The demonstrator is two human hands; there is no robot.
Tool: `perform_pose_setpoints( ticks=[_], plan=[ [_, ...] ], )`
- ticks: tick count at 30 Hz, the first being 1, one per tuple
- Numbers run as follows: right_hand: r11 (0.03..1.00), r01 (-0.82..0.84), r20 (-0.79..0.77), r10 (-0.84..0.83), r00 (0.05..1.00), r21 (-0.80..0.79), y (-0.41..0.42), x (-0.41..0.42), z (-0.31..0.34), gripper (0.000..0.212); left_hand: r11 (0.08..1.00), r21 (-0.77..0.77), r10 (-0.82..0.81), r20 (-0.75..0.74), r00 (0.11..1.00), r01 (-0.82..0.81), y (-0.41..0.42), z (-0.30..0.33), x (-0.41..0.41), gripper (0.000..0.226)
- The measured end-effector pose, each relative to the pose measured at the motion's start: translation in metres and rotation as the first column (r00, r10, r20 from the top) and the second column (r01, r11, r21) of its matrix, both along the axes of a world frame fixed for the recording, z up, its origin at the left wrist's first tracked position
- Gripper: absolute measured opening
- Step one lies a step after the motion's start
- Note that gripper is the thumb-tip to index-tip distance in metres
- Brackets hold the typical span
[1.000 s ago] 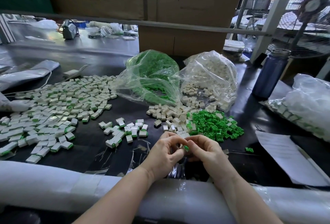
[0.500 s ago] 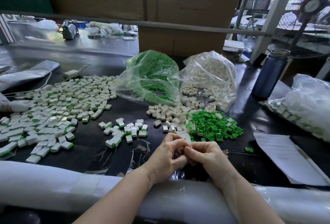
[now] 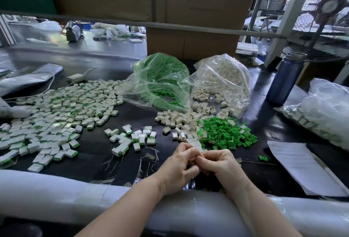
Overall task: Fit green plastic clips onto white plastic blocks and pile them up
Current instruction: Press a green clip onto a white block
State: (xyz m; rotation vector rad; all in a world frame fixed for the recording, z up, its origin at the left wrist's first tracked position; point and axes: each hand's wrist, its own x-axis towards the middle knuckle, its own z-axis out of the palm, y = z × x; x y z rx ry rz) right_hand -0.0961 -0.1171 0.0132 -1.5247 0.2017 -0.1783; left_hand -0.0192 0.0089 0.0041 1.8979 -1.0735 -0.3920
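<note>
My left hand (image 3: pixel 177 168) and my right hand (image 3: pixel 221 166) meet fingertip to fingertip just above the black table (image 3: pixel 98 153), near its front edge. Their curled fingers pinch one small block-and-clip piece that is almost fully hidden. Loose white blocks (image 3: pixel 181 121) lie just beyond the hands, with a heap of green clips (image 3: pixel 226 134) to their right. A small group of fitted blocks (image 3: pixel 132 138) sits left of the hands. The big pile of fitted blocks (image 3: pixel 56 115) spreads over the left side.
An open bag of green clips (image 3: pixel 160 81) and an open bag of white blocks (image 3: pixel 222 85) lie behind the loose parts. A blue bottle (image 3: pixel 285 81), a paper sheet (image 3: pixel 302 166) and another filled bag (image 3: pixel 324 112) are on the right. One stray clip (image 3: pixel 263 158) lies by the paper. A padded roll (image 3: pixel 56 195) lines the front edge.
The hands have closed tighter together and dropped slightly toward me. The green clip seen between the fingers a second ago is now hidden.
</note>
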Motion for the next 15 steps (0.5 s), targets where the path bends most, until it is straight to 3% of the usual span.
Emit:
perform_pose_setpoints(
  ticks=[15],
  plan=[
    [1.000,-0.006,-0.011,0.006,1.000,0.024,-0.0005,0.0002,-0.0009,0.016,1.000,0.027,0.006,-0.009,1.000,-0.005,0.0022,0.0019,-0.0013,0.020]
  ],
)
